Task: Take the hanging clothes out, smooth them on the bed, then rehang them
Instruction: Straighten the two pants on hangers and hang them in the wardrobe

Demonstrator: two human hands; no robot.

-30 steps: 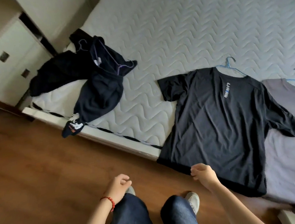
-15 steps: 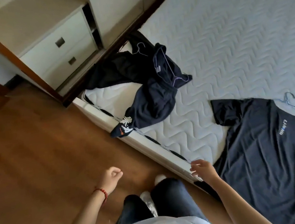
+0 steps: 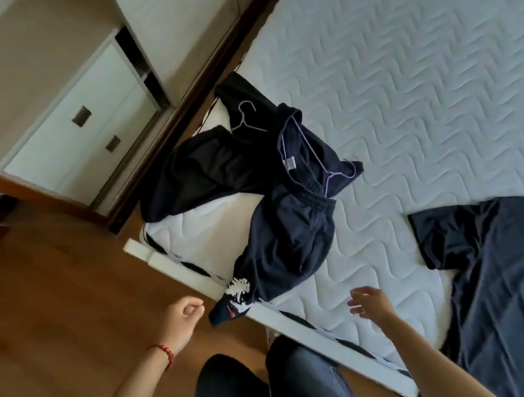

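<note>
Nearest me: my left hand (image 3: 183, 321), red bead bracelet (image 3: 164, 351) at the wrist, fingers curled in loosely, gripping nothing, over the wooden floor (image 3: 54, 303). My right hand (image 3: 369, 307), fingers spread and relaxed, hovers over the near edge of the bed (image 3: 418, 66).

Beyond: dark navy shorts (image 3: 285, 244), soft and crumpled, printed leg draping over the white bed frame (image 3: 301, 327). Right of them, a black T-shirt (image 3: 509, 284) lying flat on the quilted, wave-stitched mattress.

Farther: a black garment (image 3: 199, 173) bunched with a thin wire hanger (image 3: 245, 118). Farthest: white drawers (image 3: 84, 137) with square handles.
</note>
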